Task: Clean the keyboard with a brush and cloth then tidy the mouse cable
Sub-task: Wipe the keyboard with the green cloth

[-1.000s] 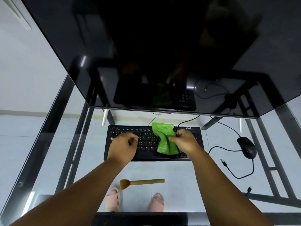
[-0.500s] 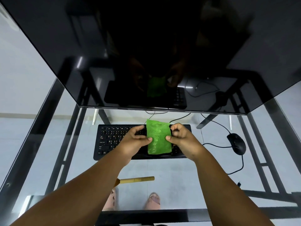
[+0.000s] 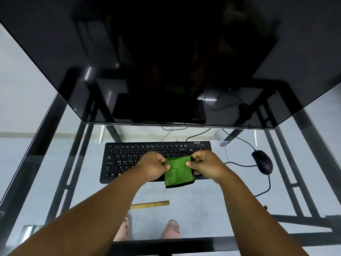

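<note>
A black keyboard (image 3: 129, 156) lies on the glass desk below the monitor. Above its right half, a folded green cloth (image 3: 178, 172) hangs between both hands. My left hand (image 3: 153, 166) pinches its left top corner and my right hand (image 3: 204, 163) pinches the right top corner. A wooden brush (image 3: 153, 204) lies on the glass near me; its bristle end is hidden behind my left forearm. The black mouse (image 3: 262, 161) sits to the right of the keyboard, and its cable (image 3: 265, 189) loops loosely over the glass toward me.
A large dark monitor (image 3: 166, 61) overhangs the far side of the glass desk (image 3: 203, 200). Black frame bars run under the glass on both sides. My feet in sandals show through the glass, on the floor.
The cloth went from crumpled in my right hand to spread flat between both hands, then folded shorter. Both hands have come a little nearer to me with it.
</note>
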`<state>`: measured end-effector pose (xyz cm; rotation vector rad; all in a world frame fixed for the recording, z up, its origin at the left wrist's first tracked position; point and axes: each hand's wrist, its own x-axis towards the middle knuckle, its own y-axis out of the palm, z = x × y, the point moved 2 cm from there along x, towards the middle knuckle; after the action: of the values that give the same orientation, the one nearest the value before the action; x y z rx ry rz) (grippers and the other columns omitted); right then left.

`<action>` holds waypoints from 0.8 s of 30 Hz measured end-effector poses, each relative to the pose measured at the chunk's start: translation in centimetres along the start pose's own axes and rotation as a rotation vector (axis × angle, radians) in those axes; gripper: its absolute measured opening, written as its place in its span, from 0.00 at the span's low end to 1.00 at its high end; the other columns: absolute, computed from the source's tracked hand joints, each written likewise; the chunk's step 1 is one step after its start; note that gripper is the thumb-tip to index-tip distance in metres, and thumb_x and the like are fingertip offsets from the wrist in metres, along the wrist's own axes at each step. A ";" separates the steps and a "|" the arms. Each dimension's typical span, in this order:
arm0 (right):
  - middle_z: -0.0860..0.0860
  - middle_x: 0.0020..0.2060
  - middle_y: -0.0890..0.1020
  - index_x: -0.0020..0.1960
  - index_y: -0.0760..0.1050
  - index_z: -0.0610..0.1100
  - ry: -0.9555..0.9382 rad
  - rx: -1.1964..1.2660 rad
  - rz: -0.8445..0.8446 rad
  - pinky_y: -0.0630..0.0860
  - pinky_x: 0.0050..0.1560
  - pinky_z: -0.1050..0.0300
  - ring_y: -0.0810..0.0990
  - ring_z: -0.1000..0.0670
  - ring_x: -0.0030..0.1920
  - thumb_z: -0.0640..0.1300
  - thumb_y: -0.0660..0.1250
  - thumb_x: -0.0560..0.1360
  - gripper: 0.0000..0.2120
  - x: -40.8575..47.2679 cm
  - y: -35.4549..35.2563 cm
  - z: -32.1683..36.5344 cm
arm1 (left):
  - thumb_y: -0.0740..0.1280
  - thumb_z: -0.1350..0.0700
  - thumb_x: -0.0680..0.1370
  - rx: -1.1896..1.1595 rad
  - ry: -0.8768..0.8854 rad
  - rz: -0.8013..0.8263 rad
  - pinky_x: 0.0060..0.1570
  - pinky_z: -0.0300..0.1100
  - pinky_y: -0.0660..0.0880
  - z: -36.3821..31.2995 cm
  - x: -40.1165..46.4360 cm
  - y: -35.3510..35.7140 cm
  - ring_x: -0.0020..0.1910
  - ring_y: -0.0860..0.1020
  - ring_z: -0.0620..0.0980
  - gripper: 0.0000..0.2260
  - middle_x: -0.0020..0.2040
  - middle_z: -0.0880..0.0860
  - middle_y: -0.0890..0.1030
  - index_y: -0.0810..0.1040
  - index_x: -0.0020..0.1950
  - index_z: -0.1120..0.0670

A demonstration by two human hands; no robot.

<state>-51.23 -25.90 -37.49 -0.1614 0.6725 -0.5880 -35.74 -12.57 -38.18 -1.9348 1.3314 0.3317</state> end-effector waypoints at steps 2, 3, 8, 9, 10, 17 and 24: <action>0.48 0.38 0.81 0.47 0.80 0.40 0.025 -0.116 -0.072 0.75 0.39 0.60 0.78 0.52 0.38 0.45 0.72 0.75 0.08 0.7 0.0 -0.3 | 0.70 0.53 0.76 0.056 -0.003 -0.044 0.47 0.40 0.73 -0.3 0.3 0.0 0.47 0.78 0.50 0.09 0.46 0.52 0.81 0.80 0.51 0.58; 0.49 0.37 0.80 0.46 0.80 0.40 0.033 -0.193 -0.106 0.74 0.40 0.59 0.77 0.51 0.38 0.47 0.72 0.74 0.10 1.1 -0.1 -0.5 | 0.69 0.51 0.77 0.078 0.001 -0.075 0.49 0.40 0.72 -0.3 0.3 0.0 0.48 0.78 0.50 0.10 0.46 0.52 0.80 0.79 0.51 0.57; 0.50 0.48 0.78 0.50 0.79 0.45 -0.101 -0.386 -0.373 0.73 0.51 0.59 0.78 0.51 0.48 0.50 0.74 0.71 0.12 2.1 0.7 -0.4 | 0.67 0.44 0.77 0.196 0.079 -0.267 0.48 0.43 0.75 0.4 0.9 0.2 0.46 0.78 0.49 0.12 0.43 0.48 0.80 0.80 0.49 0.52; 0.52 0.50 0.77 0.53 0.78 0.47 -0.210 -0.395 -0.409 0.73 0.54 0.59 0.77 0.52 0.52 0.50 0.74 0.71 0.14 2.0 0.9 -0.1 | 0.66 0.44 0.77 0.207 0.113 -0.322 0.47 0.43 0.75 0.6 0.9 0.1 0.47 0.77 0.49 0.11 0.43 0.48 0.79 0.80 0.50 0.51; 0.53 0.52 0.76 0.56 0.77 0.50 -0.311 -0.415 -0.391 0.72 0.57 0.58 0.75 0.53 0.55 0.51 0.74 0.70 0.16 1.9 1.1 0.1 | 0.66 0.46 0.77 0.222 0.161 -0.383 0.48 0.44 0.74 0.9 1.0 0.0 0.49 0.77 0.50 0.10 0.45 0.49 0.79 0.80 0.51 0.51; 0.56 0.52 0.76 0.60 0.77 0.53 -0.339 -0.527 -0.070 0.71 0.61 0.52 0.71 0.53 0.57 0.62 0.77 0.63 0.29 1.5 2.4 -1.2 | 0.63 0.53 0.78 0.372 0.225 -0.541 0.59 0.54 0.71 4.5 -0.3 -1.4 0.61 0.73 0.57 0.17 0.61 0.53 0.78 0.73 0.67 0.52; 0.58 0.47 0.74 0.49 0.80 0.53 -0.400 -0.568 -0.039 0.70 0.52 0.59 0.72 0.55 0.53 0.55 0.80 0.62 0.18 0.7 2.3 -0.2 | 0.62 0.53 0.79 0.402 0.189 -0.537 0.63 0.55 0.67 6.4 -1.2 -2.1 0.67 0.69 0.54 0.18 0.68 0.51 0.73 0.70 0.69 0.51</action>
<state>-49.89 -24.36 -38.78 -0.8026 0.4303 -0.3717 -33.14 -6.84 -40.93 -1.9102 0.8517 -0.3640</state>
